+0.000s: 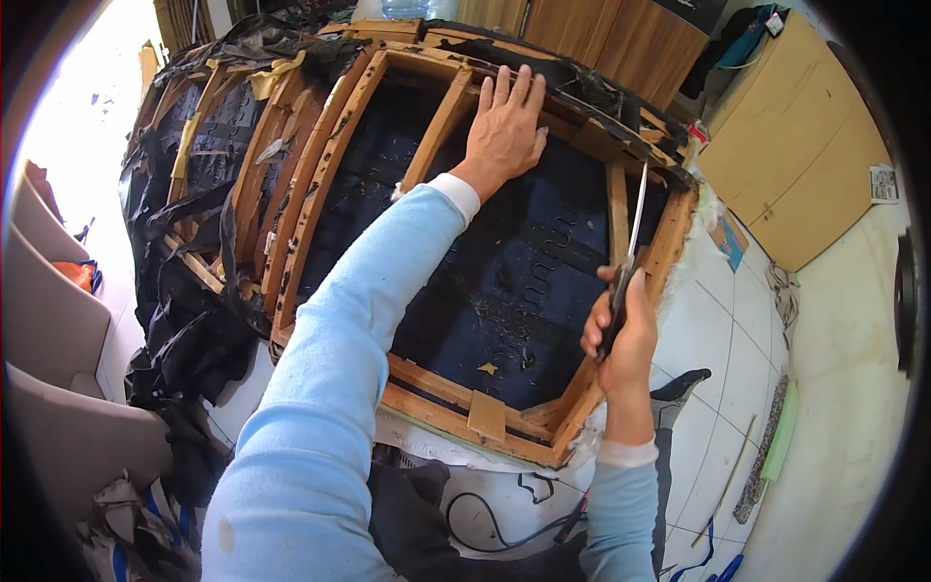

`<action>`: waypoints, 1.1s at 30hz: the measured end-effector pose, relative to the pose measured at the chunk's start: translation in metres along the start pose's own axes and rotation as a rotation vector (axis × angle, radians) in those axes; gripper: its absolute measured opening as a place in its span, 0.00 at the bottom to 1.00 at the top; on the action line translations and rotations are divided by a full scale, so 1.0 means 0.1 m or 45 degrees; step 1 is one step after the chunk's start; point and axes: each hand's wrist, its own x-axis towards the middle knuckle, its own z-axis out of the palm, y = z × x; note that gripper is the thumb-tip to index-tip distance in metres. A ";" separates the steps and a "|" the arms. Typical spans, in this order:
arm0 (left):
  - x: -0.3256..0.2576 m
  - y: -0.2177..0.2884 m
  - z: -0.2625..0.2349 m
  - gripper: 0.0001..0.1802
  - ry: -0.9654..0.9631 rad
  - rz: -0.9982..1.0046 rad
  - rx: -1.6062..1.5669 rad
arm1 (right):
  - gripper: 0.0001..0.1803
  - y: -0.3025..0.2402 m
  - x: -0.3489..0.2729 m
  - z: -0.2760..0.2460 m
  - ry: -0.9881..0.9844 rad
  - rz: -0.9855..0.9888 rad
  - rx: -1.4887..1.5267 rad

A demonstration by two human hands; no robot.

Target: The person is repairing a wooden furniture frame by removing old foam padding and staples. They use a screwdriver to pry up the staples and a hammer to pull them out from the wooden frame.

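Observation:
A wooden sofa frame [669,236] lies before me, stripped of most of its cover, with zigzag springs [545,267] and dark cloth [446,310] inside it. My left hand [506,126] reaches across to the far rail, its fingers stretched out flat and holding nothing. In my right hand [626,325], by the frame's right side, is a dark-handled tool with a long thin metal shaft [637,213]. The shaft points up and away, its tip close to the frame's far right corner. Whether it is a screwdriver or a narrow knife I cannot tell.
Torn black fabric [184,339] hangs off the frame's left side. Beige chairs [73,417] stand at the left. A yellowish board [800,145] leans at the far right. A black cable [485,529] and a green strip [781,432] lie on the white tiles.

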 end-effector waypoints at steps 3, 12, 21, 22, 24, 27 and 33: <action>0.05 0.24 -0.04 0.36 0.081 0.033 -0.178 | 0.30 0.03 -0.20 -0.06 0.009 -0.042 -0.151; -0.25 1.29 -0.90 0.31 -0.883 -0.990 -2.938 | 0.17 0.22 -0.28 -0.27 0.365 -0.442 -0.784; -0.27 1.42 -0.80 0.26 -0.731 -1.069 -2.282 | 0.15 0.18 -0.86 -0.69 0.543 -0.537 -1.146; -0.19 1.35 -0.71 0.26 -0.572 -1.149 -2.306 | 0.15 0.25 -0.94 -0.86 0.573 -0.540 -1.134; -0.02 1.01 -0.44 0.18 -0.171 -0.359 -1.328 | 0.15 0.39 -1.11 -1.21 0.629 -0.478 -1.097; 0.22 0.65 -0.21 0.22 0.394 0.163 -0.067 | 0.17 0.54 -1.20 -1.44 0.649 -0.350 -1.014; 0.72 -0.01 0.12 0.25 -0.219 0.048 -0.476 | 0.17 0.27 -0.73 -0.90 0.421 -0.428 -0.923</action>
